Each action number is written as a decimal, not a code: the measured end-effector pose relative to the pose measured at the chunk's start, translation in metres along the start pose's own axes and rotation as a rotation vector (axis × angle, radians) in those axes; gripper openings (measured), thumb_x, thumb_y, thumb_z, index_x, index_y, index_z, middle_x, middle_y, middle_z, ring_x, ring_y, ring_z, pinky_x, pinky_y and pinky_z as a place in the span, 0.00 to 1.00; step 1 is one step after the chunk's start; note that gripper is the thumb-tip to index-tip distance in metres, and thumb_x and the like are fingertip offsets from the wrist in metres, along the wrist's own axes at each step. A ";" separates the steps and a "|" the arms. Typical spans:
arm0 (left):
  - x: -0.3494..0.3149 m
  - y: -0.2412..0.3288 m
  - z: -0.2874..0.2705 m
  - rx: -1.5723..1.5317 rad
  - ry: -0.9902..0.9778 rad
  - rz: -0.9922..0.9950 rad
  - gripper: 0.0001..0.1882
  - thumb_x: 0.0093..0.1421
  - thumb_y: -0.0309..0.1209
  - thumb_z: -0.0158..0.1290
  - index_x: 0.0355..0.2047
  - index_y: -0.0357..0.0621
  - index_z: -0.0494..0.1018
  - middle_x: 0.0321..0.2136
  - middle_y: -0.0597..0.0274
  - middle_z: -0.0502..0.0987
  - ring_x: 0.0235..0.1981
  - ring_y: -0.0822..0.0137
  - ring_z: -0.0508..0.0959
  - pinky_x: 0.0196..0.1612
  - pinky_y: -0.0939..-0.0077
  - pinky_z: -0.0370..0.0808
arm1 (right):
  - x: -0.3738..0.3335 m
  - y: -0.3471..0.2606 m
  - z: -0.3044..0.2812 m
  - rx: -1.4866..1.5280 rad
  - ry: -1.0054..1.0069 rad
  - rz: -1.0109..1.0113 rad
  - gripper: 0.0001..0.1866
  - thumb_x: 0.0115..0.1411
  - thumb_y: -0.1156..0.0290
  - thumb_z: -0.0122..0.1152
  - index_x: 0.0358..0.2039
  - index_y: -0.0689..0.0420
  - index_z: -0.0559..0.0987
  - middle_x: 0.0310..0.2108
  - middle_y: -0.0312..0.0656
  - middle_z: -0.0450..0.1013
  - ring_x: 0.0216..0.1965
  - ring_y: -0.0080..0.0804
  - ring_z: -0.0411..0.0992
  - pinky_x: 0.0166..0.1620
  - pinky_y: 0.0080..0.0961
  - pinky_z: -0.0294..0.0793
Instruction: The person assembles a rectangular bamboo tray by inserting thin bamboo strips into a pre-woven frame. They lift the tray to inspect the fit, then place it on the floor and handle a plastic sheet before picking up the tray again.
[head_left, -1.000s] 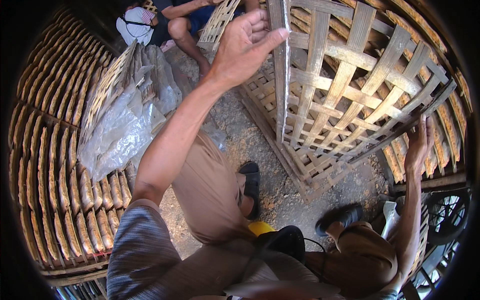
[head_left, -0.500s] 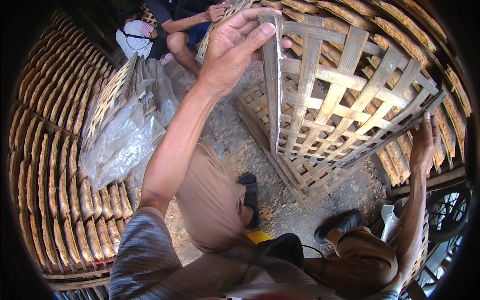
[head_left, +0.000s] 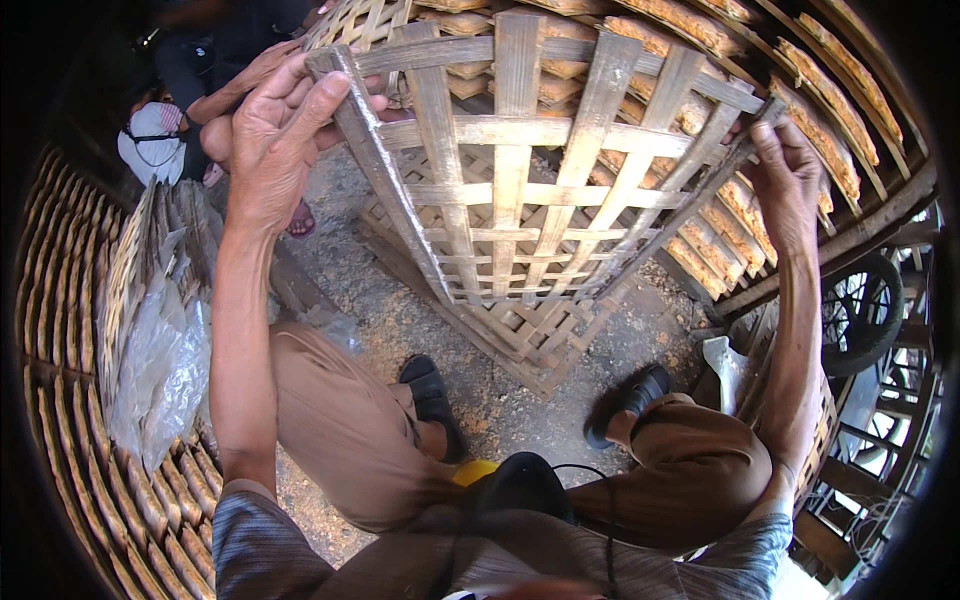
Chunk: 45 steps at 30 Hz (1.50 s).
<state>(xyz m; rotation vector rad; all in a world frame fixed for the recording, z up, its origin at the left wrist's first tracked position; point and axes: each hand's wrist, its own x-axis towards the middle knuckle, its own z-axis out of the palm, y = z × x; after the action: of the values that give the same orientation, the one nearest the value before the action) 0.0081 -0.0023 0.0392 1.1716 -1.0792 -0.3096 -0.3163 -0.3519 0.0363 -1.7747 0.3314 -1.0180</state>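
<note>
A woven bamboo lattice tray (head_left: 515, 75) with wooden side rails is held up and tilted in front of me. My left hand (head_left: 270, 160) is closed round the far end of its left rail, thumb on top. At the far end of the right rail, my right hand (head_left: 785, 175) pinches the wood between thumb and fingers. The tray's narrow-looking lower end is down near a pile of similar lattice trays (head_left: 545, 350) on the floor; whether they touch I cannot tell. Nothing lies on the raised lattice.
Racks of rough orange-brown slabs (head_left: 700, 245) rise at the right, and more slabs (head_left: 165, 490) line the left. Clear plastic sheets (head_left: 165, 370) hang by stacked trays at left. Another person's arm (head_left: 235, 90) shows at far left. A black wheel (head_left: 865, 315) stands at right.
The tray has swung left and now faces me more squarely, both hands still on it. My right hand has come up along the right rail. The whole view has shifted too.
</note>
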 end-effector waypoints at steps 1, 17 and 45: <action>0.001 0.001 -0.001 0.005 -0.004 -0.011 0.20 0.72 0.32 0.55 0.59 0.32 0.71 0.46 0.49 0.83 0.45 0.61 0.86 0.48 0.65 0.86 | -0.002 0.012 -0.003 -0.059 0.007 0.013 0.11 0.65 0.60 0.70 0.44 0.51 0.86 0.34 0.34 0.84 0.37 0.21 0.81 0.41 0.26 0.84; -0.005 -0.019 -0.006 0.249 -0.138 -0.144 0.17 0.68 0.30 0.60 0.54 0.33 0.76 0.46 0.55 0.84 0.46 0.67 0.84 0.44 0.71 0.85 | -0.021 0.036 -0.037 -0.132 -0.107 0.206 0.11 0.61 0.64 0.72 0.40 0.55 0.86 0.35 0.40 0.84 0.38 0.25 0.82 0.44 0.33 0.89; -0.032 -0.055 0.003 0.694 -0.279 -0.536 0.15 0.59 0.32 0.70 0.43 0.37 0.84 0.36 0.55 0.86 0.36 0.69 0.86 0.40 0.74 0.85 | -0.071 0.142 -0.013 -0.053 -0.252 0.463 0.10 0.61 0.74 0.72 0.42 0.63 0.83 0.39 0.43 0.81 0.43 0.34 0.82 0.49 0.33 0.88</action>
<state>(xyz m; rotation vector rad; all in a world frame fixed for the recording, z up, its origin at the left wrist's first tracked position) 0.0076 -0.0046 -0.0242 2.0965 -1.1335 -0.5499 -0.3370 -0.3785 -0.1192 -1.7387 0.5804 -0.4569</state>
